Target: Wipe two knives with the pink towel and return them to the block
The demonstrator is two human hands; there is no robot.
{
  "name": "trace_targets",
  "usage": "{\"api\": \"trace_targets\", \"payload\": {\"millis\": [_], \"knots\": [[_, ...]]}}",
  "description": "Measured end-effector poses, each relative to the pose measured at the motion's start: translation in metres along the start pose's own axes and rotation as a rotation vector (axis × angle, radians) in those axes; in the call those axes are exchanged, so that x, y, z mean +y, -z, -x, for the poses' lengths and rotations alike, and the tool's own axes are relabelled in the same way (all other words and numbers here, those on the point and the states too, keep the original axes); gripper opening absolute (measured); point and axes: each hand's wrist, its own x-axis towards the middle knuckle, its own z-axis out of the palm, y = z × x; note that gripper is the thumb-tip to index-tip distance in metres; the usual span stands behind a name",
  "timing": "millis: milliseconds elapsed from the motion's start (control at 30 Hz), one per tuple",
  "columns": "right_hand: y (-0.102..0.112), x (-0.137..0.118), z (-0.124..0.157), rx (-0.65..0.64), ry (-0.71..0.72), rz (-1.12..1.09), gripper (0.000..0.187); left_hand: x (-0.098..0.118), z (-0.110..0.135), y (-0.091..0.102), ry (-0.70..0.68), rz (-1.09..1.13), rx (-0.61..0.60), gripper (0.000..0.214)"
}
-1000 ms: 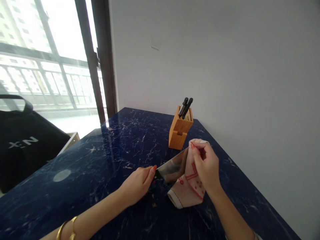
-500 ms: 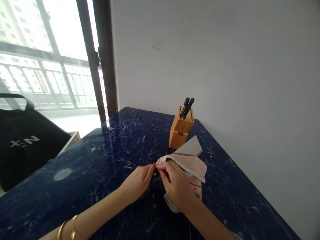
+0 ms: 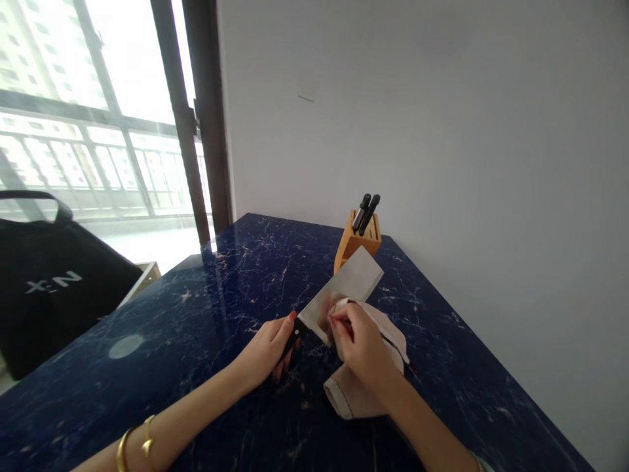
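Observation:
My left hand (image 3: 268,347) is wrapped round the black handle of a cleaver (image 3: 350,278). The broad metal blade points up and to the right, in front of the knife block. My right hand (image 3: 358,341) pinches a pale pink cloth (image 3: 354,393) beside the lower part of the blade, near the handle. Part of the cloth hangs below that hand, and its fingers reflect in the metal. Whether the cloth presses on the blade there, I cannot tell.
Behind the blade stands a wooden knife block (image 3: 348,242) with two black-handled tools (image 3: 365,213) in it. The dark blue marbled table (image 3: 206,308) meets a white wall (image 3: 442,131). A black bag (image 3: 54,282) is at the left, by the window.
My right hand and the cloth have moved a little right, away from my left hand. More of the cleaver's blade and its handle now show.

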Motion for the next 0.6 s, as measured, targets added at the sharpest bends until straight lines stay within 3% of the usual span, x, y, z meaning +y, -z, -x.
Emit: {"api": "trace_targets", "payload": {"millis": [167, 367, 600], "knots": [[0.033, 0.033, -0.017, 0.28, -0.022, 0.028, 0.007, 0.011, 0.006, 0.002, -0.022, -0.038, -0.072, 0.055], [0.06, 0.074, -0.023, 0.524, -0.226, -0.085, 0.016, 0.022, 0.01, 0.005, -0.062, -0.106, -0.085, 0.054], [0.073, 0.084, -0.023, 0.693, -0.282, -0.245, 0.022, 0.027, 0.009, 0.008, -0.167, -0.307, -0.03, 0.041]]}}
